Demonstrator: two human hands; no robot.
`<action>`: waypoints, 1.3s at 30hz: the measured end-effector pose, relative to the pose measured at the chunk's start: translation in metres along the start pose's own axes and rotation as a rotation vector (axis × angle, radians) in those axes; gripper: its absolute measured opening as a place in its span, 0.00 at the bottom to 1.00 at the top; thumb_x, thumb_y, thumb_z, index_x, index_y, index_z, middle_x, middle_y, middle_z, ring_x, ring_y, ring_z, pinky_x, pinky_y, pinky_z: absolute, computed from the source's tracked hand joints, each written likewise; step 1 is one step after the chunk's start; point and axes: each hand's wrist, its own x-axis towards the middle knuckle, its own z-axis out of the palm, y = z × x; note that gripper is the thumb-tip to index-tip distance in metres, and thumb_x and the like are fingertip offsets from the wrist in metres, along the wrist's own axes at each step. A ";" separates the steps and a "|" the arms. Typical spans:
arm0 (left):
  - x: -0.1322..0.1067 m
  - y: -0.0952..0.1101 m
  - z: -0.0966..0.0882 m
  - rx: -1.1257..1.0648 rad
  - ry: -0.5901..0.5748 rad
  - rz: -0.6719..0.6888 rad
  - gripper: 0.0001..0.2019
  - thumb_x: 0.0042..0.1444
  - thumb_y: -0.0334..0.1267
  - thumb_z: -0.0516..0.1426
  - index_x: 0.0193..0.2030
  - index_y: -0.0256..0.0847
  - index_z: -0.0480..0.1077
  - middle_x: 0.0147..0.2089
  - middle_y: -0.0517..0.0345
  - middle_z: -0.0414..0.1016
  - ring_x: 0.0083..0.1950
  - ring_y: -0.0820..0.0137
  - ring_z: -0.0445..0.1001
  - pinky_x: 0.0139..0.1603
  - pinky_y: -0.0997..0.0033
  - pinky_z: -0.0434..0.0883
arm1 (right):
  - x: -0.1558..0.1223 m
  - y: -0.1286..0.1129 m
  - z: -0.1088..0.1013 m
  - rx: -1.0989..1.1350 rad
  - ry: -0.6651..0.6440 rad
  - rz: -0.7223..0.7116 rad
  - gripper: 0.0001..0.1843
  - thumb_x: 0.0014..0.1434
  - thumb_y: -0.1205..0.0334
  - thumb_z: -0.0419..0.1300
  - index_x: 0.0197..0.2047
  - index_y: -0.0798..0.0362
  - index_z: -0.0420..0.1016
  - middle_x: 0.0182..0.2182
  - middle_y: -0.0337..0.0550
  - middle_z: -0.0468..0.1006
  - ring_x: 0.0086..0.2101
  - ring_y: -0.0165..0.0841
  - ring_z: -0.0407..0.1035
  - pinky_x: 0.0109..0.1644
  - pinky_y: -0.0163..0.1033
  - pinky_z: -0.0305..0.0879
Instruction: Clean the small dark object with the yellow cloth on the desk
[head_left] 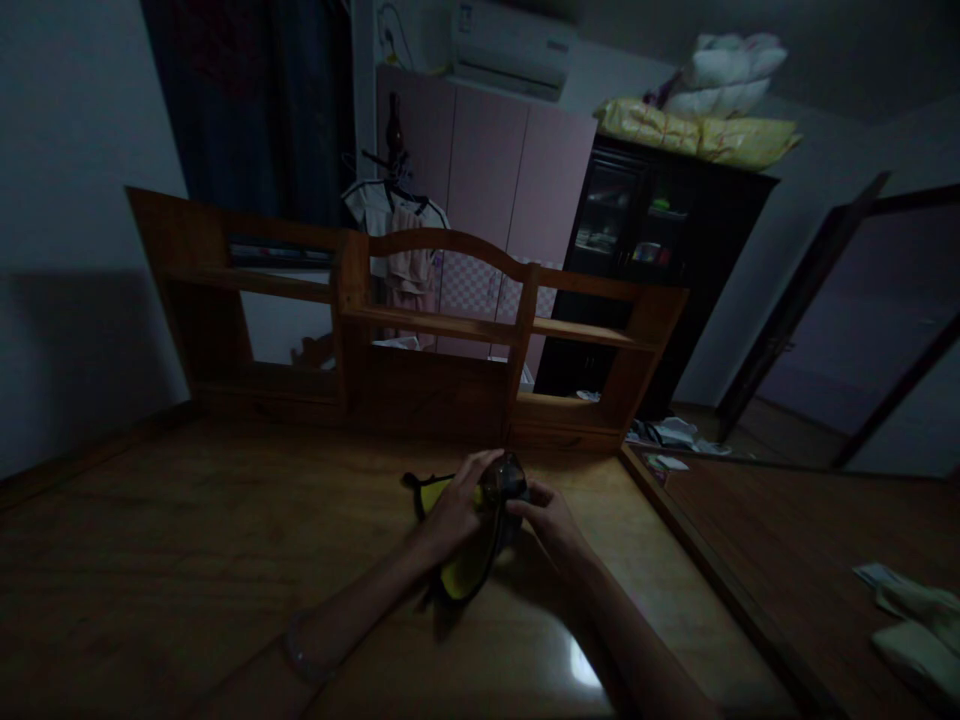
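My left hand [456,512] lies over a yellow cloth with dark trim [459,578] on the wooden bed platform [187,560], its fingers curled around the cloth and a dark rounded object [504,480]. My right hand [546,518] comes in from the right and pinches the same dark object with closed fingers. The object looks like dark glasses or a small shiny item, but the room is too dim to be sure. Both forearms reach in from the bottom edge.
A wooden headboard with shelves [420,330] stands just behind the hands. Beyond are a pink wardrobe [495,170], a dark cabinet [645,250] with bags on top, hanging clothes [397,230] and an air conditioner [510,50]. Papers and cloths lie on the floor [907,620] at right.
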 end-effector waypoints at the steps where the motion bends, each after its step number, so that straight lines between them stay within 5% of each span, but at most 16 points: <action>1: 0.000 0.000 -0.001 0.027 -0.011 0.019 0.34 0.51 0.27 0.59 0.64 0.49 0.56 0.64 0.54 0.60 0.64 0.60 0.61 0.65 0.57 0.60 | 0.000 0.001 0.000 -0.002 0.004 -0.007 0.13 0.45 0.61 0.71 0.36 0.53 0.79 0.36 0.42 0.80 0.37 0.37 0.71 0.46 0.42 0.65; 8: -0.002 0.000 -0.007 0.192 -0.122 0.126 0.33 0.54 0.21 0.53 0.65 0.53 0.55 0.69 0.57 0.50 0.66 0.63 0.57 0.65 0.56 0.61 | -0.001 0.001 0.000 0.043 -0.030 0.045 0.14 0.48 0.59 0.69 0.39 0.53 0.79 0.38 0.44 0.80 0.39 0.39 0.72 0.48 0.44 0.64; 15: -0.001 0.000 -0.011 0.257 -0.153 0.175 0.33 0.56 0.22 0.52 0.66 0.53 0.52 0.69 0.57 0.51 0.68 0.64 0.55 0.67 0.55 0.58 | -0.006 -0.011 0.004 0.080 -0.096 0.063 0.15 0.48 0.61 0.70 0.40 0.53 0.79 0.40 0.45 0.80 0.40 0.39 0.72 0.49 0.43 0.64; 21: -0.003 -0.007 -0.009 0.245 -0.127 0.059 0.41 0.51 0.19 0.50 0.70 0.51 0.43 0.71 0.54 0.46 0.67 0.62 0.56 0.64 0.56 0.62 | -0.006 -0.007 0.003 0.059 -0.044 0.080 0.15 0.48 0.59 0.70 0.40 0.53 0.79 0.38 0.45 0.80 0.38 0.38 0.72 0.47 0.44 0.65; 27: -0.004 -0.009 -0.003 0.131 -0.128 -0.053 0.39 0.54 0.31 0.58 0.69 0.54 0.45 0.64 0.55 0.60 0.60 0.63 0.66 0.60 0.61 0.67 | -0.003 -0.001 0.000 0.030 -0.010 0.069 0.14 0.46 0.61 0.71 0.38 0.53 0.78 0.37 0.44 0.80 0.37 0.37 0.72 0.44 0.42 0.65; 39: 0.000 -0.005 -0.007 0.050 -0.116 -0.021 0.40 0.49 0.34 0.63 0.67 0.53 0.51 0.61 0.56 0.62 0.59 0.64 0.66 0.60 0.64 0.65 | -0.004 -0.006 -0.001 0.000 -0.029 0.072 0.16 0.44 0.63 0.71 0.38 0.53 0.78 0.37 0.43 0.80 0.39 0.38 0.72 0.46 0.42 0.65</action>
